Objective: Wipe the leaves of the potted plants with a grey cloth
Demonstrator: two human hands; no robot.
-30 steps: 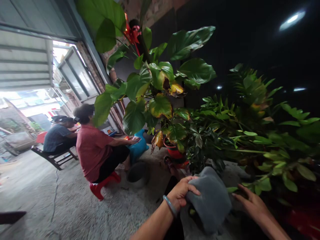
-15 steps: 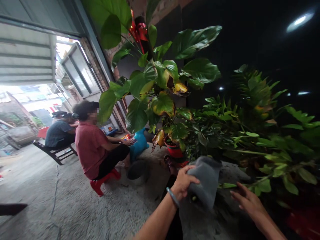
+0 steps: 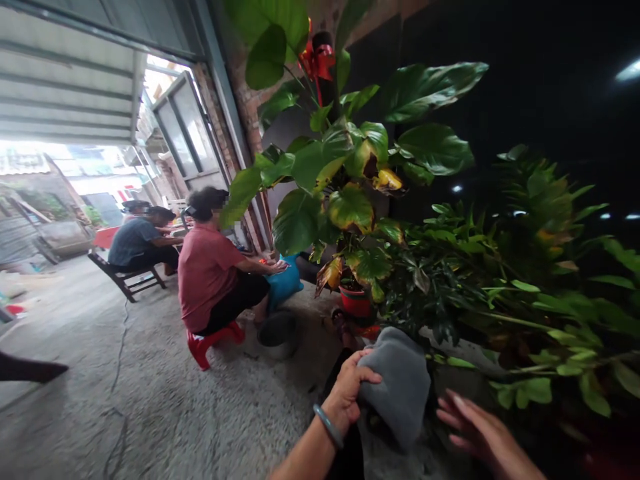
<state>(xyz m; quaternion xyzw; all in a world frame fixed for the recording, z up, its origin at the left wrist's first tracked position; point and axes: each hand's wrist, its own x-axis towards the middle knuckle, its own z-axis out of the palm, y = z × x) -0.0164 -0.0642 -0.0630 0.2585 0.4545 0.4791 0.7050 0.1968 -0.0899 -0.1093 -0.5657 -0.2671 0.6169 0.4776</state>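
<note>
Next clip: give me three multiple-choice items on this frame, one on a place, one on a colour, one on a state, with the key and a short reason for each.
1. Where does the grey cloth sit?
A. Under the fingers of the left hand
B. On the red stool
C. Draped over the wooden chair

2. What colour is the plant pot below the large-leaved plant?
A. White
B. Red
C. Blue

3. How is the right hand held?
A. Clenched around the cloth
B. Open, fingers spread, apart from the cloth
C. Gripping a leaf

Key:
1 A: the left hand, with a bracelet at its wrist, curls its fingers over the cloth's top edge.
2 B: the pot shows red between the leaves.
3 B: the right hand's fingers are extended beside the cloth, with a gap between them and it.
</note>
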